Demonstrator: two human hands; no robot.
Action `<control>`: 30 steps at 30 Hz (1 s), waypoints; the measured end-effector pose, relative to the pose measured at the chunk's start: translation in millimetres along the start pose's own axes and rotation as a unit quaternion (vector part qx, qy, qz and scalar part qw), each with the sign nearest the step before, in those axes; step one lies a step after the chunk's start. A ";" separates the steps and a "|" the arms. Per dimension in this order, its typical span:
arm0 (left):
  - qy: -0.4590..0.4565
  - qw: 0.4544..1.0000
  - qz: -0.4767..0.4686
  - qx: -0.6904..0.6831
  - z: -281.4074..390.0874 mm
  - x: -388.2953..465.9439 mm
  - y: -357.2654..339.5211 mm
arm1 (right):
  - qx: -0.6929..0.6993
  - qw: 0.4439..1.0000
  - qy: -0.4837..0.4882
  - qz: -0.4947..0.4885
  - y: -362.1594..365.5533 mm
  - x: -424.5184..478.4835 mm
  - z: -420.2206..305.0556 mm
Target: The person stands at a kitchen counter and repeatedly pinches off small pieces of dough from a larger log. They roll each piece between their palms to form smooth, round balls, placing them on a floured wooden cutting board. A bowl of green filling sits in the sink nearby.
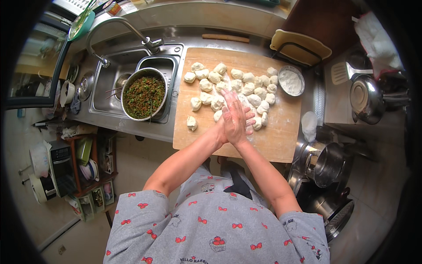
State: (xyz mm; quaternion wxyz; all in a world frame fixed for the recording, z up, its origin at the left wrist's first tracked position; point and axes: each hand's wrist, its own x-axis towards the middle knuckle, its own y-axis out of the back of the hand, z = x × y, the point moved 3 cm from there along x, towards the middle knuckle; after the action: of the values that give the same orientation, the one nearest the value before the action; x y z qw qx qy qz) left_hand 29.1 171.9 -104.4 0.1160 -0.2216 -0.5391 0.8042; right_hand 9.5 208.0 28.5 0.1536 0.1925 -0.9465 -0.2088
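My right hand [234,118] lies flat across my left hand [249,121], palm against palm, over the near part of a wooden board [211,140]. Flour whitens the fingers of both. The left fingertips stick out spread on the right side. Whether anything sits between the palms is hidden. Around and beyond them are many floured dough lumps [236,85], some partly covered by my hands. One dough lump [192,123] stands apart at the board's left. A metal bowl of flour [291,81] rests at the far right corner.
Left of the board, a steel bowl of chopped green and brown filling [144,94] stands over the sink [108,89], under a curved faucet [113,19]. A rolling pin [225,38] lies behind the board. Pots [324,163] and a saucepan [366,99] stand at right.
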 end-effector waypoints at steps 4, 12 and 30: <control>0.064 0.987 0.144 -0.011 25.5 2.1 -51.5 | -0.038 0.997 -0.060 -0.014 10.4 6.2 52.1; 0.064 0.956 0.275 0.072 28.2 1.3 -22.8 | -0.424 0.903 -0.070 -0.005 73.7 17.3 122.4; 0.005 0.982 0.072 -0.176 43.1 2.7 -55.6 | -0.127 0.989 0.074 -0.020 17.8 4.8 28.9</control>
State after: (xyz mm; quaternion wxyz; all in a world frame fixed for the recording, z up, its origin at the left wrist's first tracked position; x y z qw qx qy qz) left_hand 3.1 159.7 -40.2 0.0197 -0.2811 -0.6543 0.7018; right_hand -10.8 230.6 12.6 0.2426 0.2050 -0.8942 -0.3155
